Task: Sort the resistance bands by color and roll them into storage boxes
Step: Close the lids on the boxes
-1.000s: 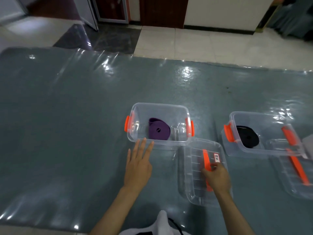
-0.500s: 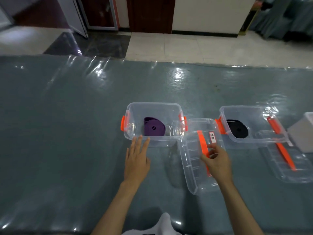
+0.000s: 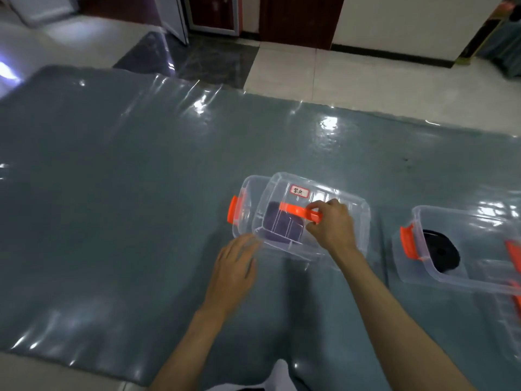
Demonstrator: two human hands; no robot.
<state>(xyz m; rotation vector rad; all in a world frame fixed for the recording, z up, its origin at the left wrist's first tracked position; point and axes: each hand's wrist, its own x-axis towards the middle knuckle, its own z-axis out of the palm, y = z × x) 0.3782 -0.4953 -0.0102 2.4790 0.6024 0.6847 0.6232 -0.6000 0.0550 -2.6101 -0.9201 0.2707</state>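
A clear storage box (image 3: 242,221) with orange side clips stands mid-table, with a rolled purple band (image 3: 282,228) inside. A clear lid (image 3: 349,210) with an orange handle and a small label hangs tilted over that box. My right hand (image 3: 331,224) grips the lid by its orange handle. My left hand (image 3: 234,273) rests with fingers apart on the table at the box's near left corner, holding nothing. To the right, a second clear box (image 3: 417,275) holds a rolled black band (image 3: 444,253).
The table is covered by a grey-green mat under shiny plastic film (image 3: 141,207). Another clear lid with an orange handle (image 3: 511,306) lies at the right edge beside the second box. Tiled floor and doors lie beyond the far edge.
My right hand lifted the lid from the table beside the purple band's box and swung it left over that box. My left hand stayed near the box's front left corner.
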